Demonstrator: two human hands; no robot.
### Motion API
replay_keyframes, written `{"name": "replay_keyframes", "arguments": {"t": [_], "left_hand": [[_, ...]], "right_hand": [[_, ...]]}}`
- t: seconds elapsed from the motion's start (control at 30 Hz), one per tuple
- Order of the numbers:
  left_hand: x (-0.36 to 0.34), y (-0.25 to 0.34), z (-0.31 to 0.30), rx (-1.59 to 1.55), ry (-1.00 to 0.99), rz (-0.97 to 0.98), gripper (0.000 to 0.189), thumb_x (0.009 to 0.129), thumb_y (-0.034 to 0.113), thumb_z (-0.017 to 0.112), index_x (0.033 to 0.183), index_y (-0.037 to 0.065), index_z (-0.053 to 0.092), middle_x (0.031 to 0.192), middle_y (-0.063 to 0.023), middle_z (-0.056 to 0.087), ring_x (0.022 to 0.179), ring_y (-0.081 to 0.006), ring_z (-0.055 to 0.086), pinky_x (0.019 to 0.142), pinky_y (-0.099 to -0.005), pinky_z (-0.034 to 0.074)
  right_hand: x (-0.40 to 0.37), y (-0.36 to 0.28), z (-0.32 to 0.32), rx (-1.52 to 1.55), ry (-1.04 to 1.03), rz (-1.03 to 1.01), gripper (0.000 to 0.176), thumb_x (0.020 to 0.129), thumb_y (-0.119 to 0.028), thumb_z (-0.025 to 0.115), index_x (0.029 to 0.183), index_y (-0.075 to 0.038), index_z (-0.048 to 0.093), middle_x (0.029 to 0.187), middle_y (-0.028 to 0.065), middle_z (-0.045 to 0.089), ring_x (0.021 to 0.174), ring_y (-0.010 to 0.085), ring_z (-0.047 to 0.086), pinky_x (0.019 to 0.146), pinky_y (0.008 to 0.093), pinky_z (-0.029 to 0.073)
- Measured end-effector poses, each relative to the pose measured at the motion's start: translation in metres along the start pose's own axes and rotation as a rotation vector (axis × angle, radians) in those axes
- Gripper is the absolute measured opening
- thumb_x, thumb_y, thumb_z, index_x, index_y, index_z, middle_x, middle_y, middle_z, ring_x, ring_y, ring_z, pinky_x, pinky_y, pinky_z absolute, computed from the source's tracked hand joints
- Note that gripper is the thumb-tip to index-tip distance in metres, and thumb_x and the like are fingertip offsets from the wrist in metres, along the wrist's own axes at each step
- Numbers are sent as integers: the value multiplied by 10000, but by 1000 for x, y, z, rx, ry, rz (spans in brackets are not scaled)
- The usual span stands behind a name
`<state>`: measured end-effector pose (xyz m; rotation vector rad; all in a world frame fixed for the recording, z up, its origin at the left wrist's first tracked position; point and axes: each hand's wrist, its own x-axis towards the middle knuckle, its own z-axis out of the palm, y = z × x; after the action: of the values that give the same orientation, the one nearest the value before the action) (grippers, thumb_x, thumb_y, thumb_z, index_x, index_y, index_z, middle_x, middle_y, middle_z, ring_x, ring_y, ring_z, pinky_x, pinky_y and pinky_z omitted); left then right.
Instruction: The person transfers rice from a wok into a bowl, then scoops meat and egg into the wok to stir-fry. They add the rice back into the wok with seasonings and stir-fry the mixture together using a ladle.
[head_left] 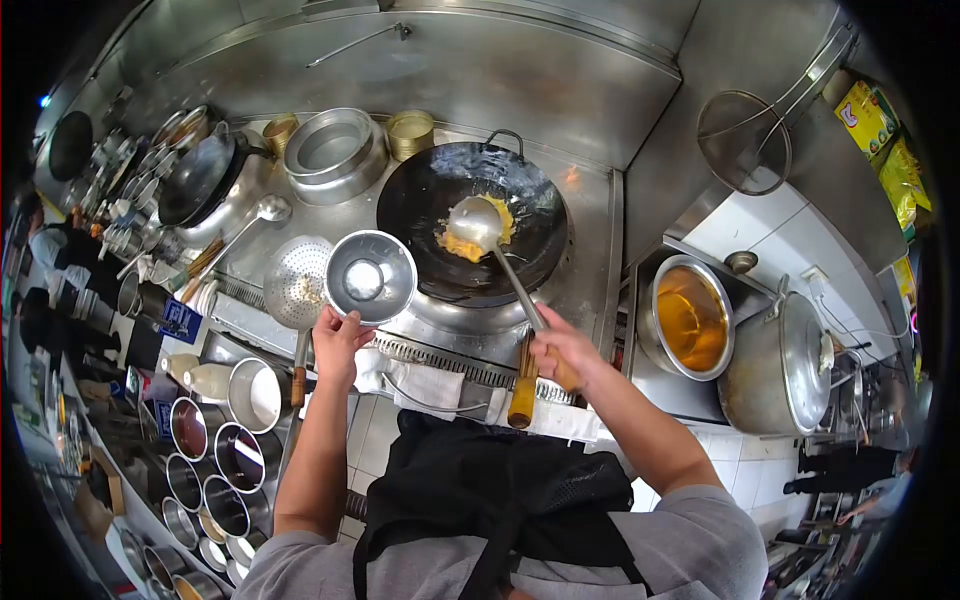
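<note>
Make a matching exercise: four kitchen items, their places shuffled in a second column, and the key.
1. Shiny round metal bowl
2. Round wire-mesh strainer
3. Long-handled metal ladle
4. Steel basin of amber liquid

A. Beside the large lidded metal pot
B. Head in the round black wok
C. In the left hand
D. Upper right, by metal wall

Pairs: 1-C; 2-D; 3-B; 4-A

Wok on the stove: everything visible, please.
The wok is wide, round and dark, metal by its look, with grayish patches toward the back and a loop handle at the far side. It sits open side up on the stove. Yellow-orange food, perhaps egg, lies inside, partly covered by the ladle in the right hand.
</note>
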<state>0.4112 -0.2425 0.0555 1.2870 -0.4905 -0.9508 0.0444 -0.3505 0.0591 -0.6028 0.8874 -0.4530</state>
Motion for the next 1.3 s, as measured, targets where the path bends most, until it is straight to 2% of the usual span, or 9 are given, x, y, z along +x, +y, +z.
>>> {"name": "replay_keyframes", "arguments": {"t": [0.1,0.23,0.43,0.67,0.73,0.83,0.9,0.93,1.3], "left_hand": [[-24,-3,10,-43,45,15,53,967,70,563,953,79,513,933,-68,659,789,-168,698,674,-287,581],[-55,10,4,-42,166,66,112,958,66,579,889,83,492,887,-66,645,728,-149,670,678,-301,592],[-126,24,-78,-152,408,202,100,949,66,598,924,48,502,883,-83,637,725,-159,685,626,-288,603],[-292,31,-185,-270,714,431,123,959,118,614,1021,66,521,946,-85,638,757,-177,672,678,-311,597],[-367,23,-215,-309,875,478,112,961,124,612,1014,77,524,940,-75,649,746,-168,671,666,-292,586],[-477,11,-240,-313,1150,543,92,959,120,601,1002,86,527,906,-61,656,702,-152,656,641,-288,577],[-545,-18,-261,-346,1282,622,101,945,109,590,1023,78,533,893,-71,662,677,-154,659,605,-285,572],[-581,-23,-262,-350,1363,626,100,948,106,579,1030,74,531,890,-72,662,677,-153,659,601,-282,571],[-885,-172,-204,-627,2119,913,201,933,113,558,1124,83,505,976,-80,635,752,-204,664,626,-306,572]], "right_hand": [[25,-6,-7,148,-101,31,765,965,-25,476,1573,-340,136,752,55,508,516,160,476,465,340,432],[42,30,7,-474,159,-219,797,927,25,468,1567,-337,162,726,40,485,510,150,468,447,321,429],[18,-12,-21,224,-287,92,709,986,-124,492,1547,-410,165,753,33,478,509,122,444,458,281,419],[120,53,-54,-614,152,-388,913,863,55,497,1566,-363,94,735,14,433,508,127,407,423,278,398],[56,39,4,-483,159,-130,711,944,-99,527,1521,-342,190,700,-6,405,500,150,398,419,298,391],[145,-29,-76,142,-423,293,416,942,-151,567,1349,-201,498,765,48,564,595,215,561,545,400,516],[163,-21,-78,-69,-146,66,847,926,-469,611,1577,-239,122,858,139,680,452,249,480,460,378,439],[110,-2,-35,-609,18,-30,783,929,-155,578,1567,-304,149,851,168,660,482,249,510,390,310,380],[45,101,77,-1526,-45,-472,563,920,-150,578,1424,-217,337,904,164,669,603,284,573,521,363,451]]}}
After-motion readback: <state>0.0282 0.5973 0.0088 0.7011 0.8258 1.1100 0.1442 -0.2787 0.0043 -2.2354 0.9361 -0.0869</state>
